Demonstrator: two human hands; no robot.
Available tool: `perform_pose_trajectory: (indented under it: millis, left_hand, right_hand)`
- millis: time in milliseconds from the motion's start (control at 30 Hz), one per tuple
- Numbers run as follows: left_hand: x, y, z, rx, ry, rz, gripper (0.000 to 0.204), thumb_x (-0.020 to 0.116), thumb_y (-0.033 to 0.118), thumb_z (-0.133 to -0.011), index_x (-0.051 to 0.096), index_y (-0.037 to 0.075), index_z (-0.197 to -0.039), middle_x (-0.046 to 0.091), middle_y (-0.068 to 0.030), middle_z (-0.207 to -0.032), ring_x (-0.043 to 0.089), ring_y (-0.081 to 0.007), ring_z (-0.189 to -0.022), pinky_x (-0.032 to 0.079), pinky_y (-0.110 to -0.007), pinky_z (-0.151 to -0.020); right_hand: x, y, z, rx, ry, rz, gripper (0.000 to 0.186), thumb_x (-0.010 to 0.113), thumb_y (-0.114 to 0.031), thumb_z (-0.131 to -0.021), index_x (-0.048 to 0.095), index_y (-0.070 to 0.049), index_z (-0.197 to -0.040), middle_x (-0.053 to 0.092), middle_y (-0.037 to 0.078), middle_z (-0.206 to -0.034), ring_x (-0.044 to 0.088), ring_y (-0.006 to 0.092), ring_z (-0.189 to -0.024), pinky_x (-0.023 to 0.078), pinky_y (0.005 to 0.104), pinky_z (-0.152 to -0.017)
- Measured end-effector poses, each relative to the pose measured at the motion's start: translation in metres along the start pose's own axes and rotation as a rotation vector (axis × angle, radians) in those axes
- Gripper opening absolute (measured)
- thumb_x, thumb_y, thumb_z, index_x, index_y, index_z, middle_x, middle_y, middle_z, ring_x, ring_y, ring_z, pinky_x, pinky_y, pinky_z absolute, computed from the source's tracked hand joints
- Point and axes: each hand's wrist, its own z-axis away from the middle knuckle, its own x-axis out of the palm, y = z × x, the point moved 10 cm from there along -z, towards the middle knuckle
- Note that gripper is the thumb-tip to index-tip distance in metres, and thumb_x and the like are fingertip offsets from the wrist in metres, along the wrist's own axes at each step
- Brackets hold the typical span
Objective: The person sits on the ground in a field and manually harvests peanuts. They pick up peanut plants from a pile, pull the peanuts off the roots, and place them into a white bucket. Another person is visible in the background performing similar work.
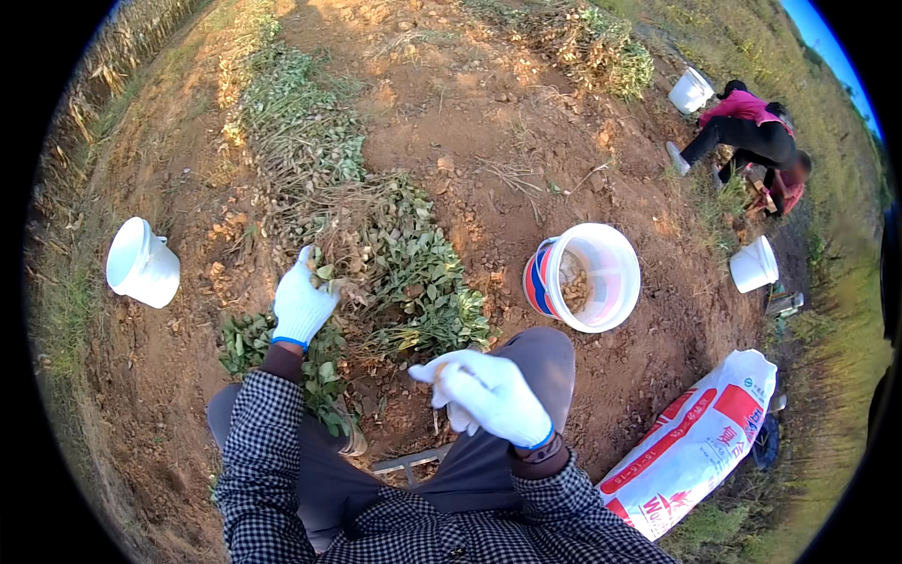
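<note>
My left hand [304, 306], in a white knit glove, has its fingers closed on part of a peanut plant [346, 282] at the edge of a row of uprooted plants. Leaves and roots partly hide its fingertips. My right hand [493, 395], gloved alike, is held above my lap, thumb and fingers curled together. A small brownish bit shows at its fingertips, too small to name. To the right of the plants stands a white bucket [615, 305] with a red and blue side, tilted toward me. Pale peanuts [573, 282] lie in its bottom.
More pulled plants [301, 122] stretch away in a row. A white bucket [141, 263] stands at left. A white and red sack [691, 446] lies at right. Two people [752, 132] bend at far right, near two more white buckets [754, 265]. Dry cornstalks [122, 56] line the far left.
</note>
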Motion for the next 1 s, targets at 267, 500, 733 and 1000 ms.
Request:
perform_pose_trajectory:
  millis: [267, 500, 733, 1000]
  left_hand:
    - [0.046, 0.023, 0.022, -0.431, -0.315, 1.507, 0.054, 0.037, 0.024, -0.102, 0.026, 0.014, -0.154, 0.051, -0.0112, -0.109, 0.056, -0.025, -0.086, 0.047, -0.052, -0.093]
    - [0.033, 0.055, 0.03, -0.878, -0.273, 1.96, 0.048, 0.029, 0.019, -0.103, 0.03, 0.015, -0.151, 0.055, -0.0171, -0.124, 0.063, -0.0306, -0.098, 0.046, -0.057, -0.101]
    - [-0.034, 0.075, 0.021, 0.192, -0.038, 0.322, 0.08, 0.08, 0.016, -0.062, 0.048, 0.006, -0.135, 0.068, -0.0137, -0.099, 0.069, -0.0263, -0.082, 0.055, -0.035, -0.071]
    - [-0.063, 0.073, 0.01, 0.173, 0.021, -0.021, 0.065, 0.072, 0.009, -0.064, 0.052, 0.009, -0.125, 0.066, -0.0124, -0.088, 0.067, -0.0338, -0.075, 0.055, -0.039, -0.067]
  right_hand:
    - [-0.259, -0.025, 0.037, -0.455, 1.178, 1.079, 0.04, 0.054, -0.025, -0.099, 0.06, 0.005, -0.124, 0.069, 0.01, -0.092, 0.066, 0.0166, -0.074, 0.055, 0.0281, -0.068]
    - [-0.034, -0.028, -0.059, -0.334, 0.401, 0.007, 0.036, 0.06, -0.019, -0.098, 0.06, 0.004, -0.126, 0.069, 0.007, -0.09, 0.065, 0.0078, -0.078, 0.053, 0.0233, -0.069]
    - [0.013, -0.047, -0.086, -0.402, 0.449, 0.471, 0.034, 0.066, -0.032, -0.092, 0.061, 0.002, -0.092, 0.064, 0.014, -0.067, 0.064, 0.0282, -0.057, 0.05, 0.0347, -0.054]
    - [0.059, -0.011, -0.054, -0.134, 0.094, 0.47, 0.024, 0.059, -0.023, -0.096, 0.065, -0.003, -0.107, 0.07, 0.011, -0.08, 0.067, 0.0166, -0.059, 0.053, 0.028, -0.053]
